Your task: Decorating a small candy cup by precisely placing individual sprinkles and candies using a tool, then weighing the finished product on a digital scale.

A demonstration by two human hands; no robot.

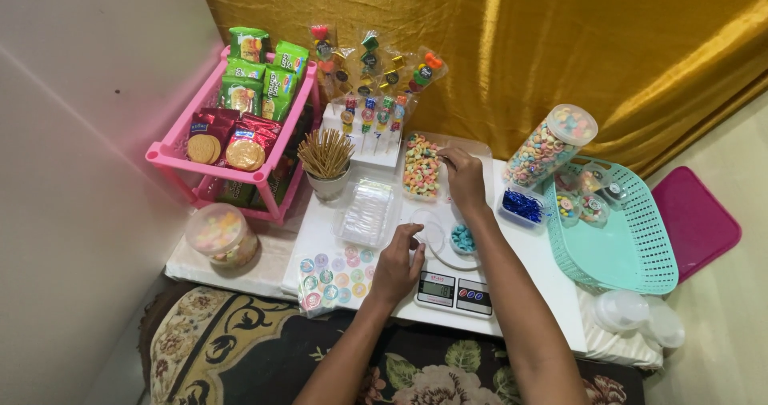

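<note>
My right hand (464, 179) reaches over a white tray of coloured cereal rings (421, 167), its fingertips pinched at the pile's right edge. Whether it holds a ring I cannot tell. My left hand (398, 264) rests by a white kitchen scale (453, 291), fingers curled round a small clear round container (428, 227) on the scale's platter. A little cup of blue candies (463, 238) sits beside that container on the platter.
A cup of wooden skewers (326, 159), a clear bag stack (367, 211) and a round sticker sheet (334, 275) lie to the left. A pink snack rack (232, 125) stands at back left. At right are a cereal jar (550, 145), a teal basket (628, 237), blue twist ties (522, 206).
</note>
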